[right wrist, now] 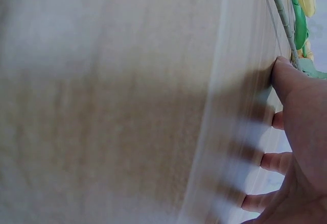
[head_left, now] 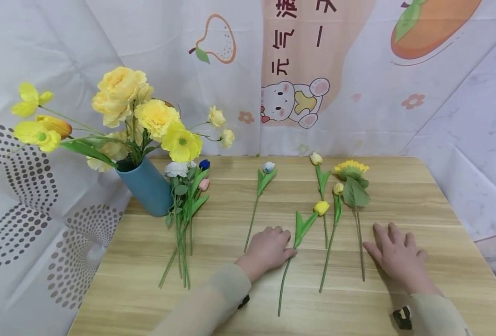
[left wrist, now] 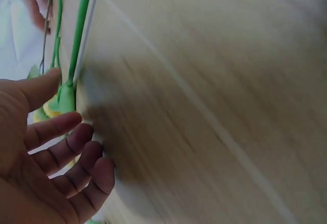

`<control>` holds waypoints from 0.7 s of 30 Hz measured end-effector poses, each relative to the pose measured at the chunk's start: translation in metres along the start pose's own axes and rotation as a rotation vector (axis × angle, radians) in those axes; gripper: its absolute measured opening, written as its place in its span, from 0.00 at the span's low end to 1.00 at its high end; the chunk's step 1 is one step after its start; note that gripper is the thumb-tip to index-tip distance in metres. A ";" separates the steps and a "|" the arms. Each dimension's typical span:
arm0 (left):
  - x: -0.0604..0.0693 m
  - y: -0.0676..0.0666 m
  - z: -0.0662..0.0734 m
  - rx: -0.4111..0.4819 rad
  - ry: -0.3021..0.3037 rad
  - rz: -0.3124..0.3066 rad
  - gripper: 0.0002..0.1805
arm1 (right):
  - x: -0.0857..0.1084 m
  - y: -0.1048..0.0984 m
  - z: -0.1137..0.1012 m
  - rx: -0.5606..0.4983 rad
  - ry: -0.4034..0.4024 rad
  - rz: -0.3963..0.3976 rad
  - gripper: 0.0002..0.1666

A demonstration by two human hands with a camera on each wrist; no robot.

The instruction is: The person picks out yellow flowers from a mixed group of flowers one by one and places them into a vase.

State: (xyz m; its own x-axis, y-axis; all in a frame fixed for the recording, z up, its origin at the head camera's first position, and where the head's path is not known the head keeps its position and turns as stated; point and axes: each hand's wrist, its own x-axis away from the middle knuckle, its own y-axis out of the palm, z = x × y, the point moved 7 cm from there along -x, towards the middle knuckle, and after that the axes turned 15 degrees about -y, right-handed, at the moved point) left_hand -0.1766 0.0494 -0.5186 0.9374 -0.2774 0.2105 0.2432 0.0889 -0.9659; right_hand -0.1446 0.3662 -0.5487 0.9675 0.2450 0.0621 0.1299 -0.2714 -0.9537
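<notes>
tulips [head_left: 321, 207], three, and one sunflower [head_left: 352, 170] separate left hand [head_left: 268, 248] from right hand [head_left: 399, 256], each grip unclenched.

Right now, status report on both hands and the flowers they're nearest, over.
Left hand near yellow tulip, contact unclear. Right hand spread beside sunflower, holding nothing. Possible snag: yellow tulip's bloom overlaps stem of cream tulip.
</notes>
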 end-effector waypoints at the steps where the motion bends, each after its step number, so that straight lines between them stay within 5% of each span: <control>1: 0.000 0.002 0.001 -0.005 0.000 0.000 0.21 | 0.000 0.000 0.000 0.000 0.001 0.000 0.45; 10: -0.001 0.006 0.000 0.021 -0.039 -0.034 0.16 | 0.000 0.001 -0.002 0.009 -0.004 0.016 0.44; 17: 0.002 0.002 -0.004 0.084 -0.082 -0.124 0.04 | 0.001 0.000 -0.003 -0.016 0.000 0.008 0.43; 21: 0.006 0.000 -0.008 0.116 -0.105 -0.172 0.07 | 0.001 0.000 -0.005 -0.017 -0.004 0.017 0.42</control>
State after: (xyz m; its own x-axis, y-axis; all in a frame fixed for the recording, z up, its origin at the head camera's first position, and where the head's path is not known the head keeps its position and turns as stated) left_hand -0.1727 0.0400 -0.5187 0.8990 -0.1975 0.3909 0.4229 0.1598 -0.8920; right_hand -0.1428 0.3622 -0.5473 0.9688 0.2437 0.0449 0.1172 -0.2910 -0.9495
